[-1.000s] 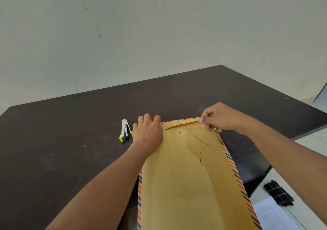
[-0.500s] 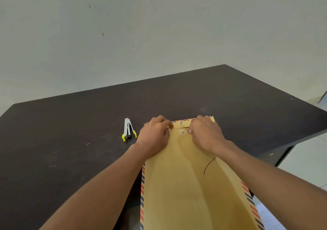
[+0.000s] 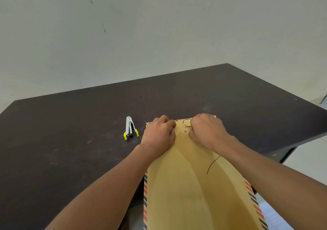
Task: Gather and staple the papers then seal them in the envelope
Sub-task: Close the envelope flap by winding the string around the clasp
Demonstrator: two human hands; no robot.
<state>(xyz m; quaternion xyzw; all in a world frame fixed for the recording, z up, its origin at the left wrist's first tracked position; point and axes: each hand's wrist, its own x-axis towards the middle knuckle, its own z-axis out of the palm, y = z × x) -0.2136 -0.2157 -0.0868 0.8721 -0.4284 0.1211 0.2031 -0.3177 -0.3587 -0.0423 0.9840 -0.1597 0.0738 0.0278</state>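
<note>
We log envelope [image 3: 191, 194] on counter [image 3: 70, 141], near end overhanging counter's front edge toward us, stapler [image 3: 130, 128] just left of its far end, our left hand [image 3: 159, 136] and right hand [image 3: 207, 132] side by side there, string [image 3: 213, 164] lying under right wrist.

table [image 3: 70, 159]: dark brown, scuffed | wall [image 3: 159, 26]: pale, a few small marks | floor [image 3: 313, 159]: light tiles, right

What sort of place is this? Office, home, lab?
Likely a plain office or study room, though I can't be sure: a dark wooden desk against a bare pale wall, with a small stapler and a brown string-tie envelope on it.
</note>
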